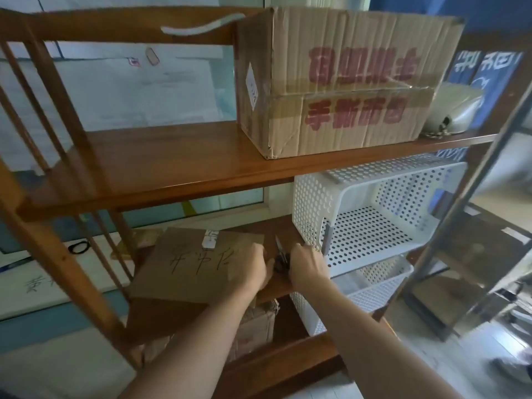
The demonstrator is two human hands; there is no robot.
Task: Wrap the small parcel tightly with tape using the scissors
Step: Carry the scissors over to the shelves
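Forearms come in from the bottom edge, both aimed at the parcel (pixel 195 266), which lies flat on the lower board of a wooden rack (pixel 161 168). I read my left hand (pixel 253 264) as grasping the parcel's right edge with its fingers curled over it, probably to steady the parcel or draw it forward where it can be worked. Just right of the parcel lie the scissors (pixel 279 256), blades pointing away. My right hand (pixel 305 263) sits over their dark handles. Whether it has closed on them I cannot tell, since the fingers hide the contact. Further right of the parcel a white perforated basket (pixel 374 214) crowds that hand, which explains its narrow approach. I can pick out no tape roll. Above and right of the parcel a large cardboard box (pixel 339 82) rests on the upper board.
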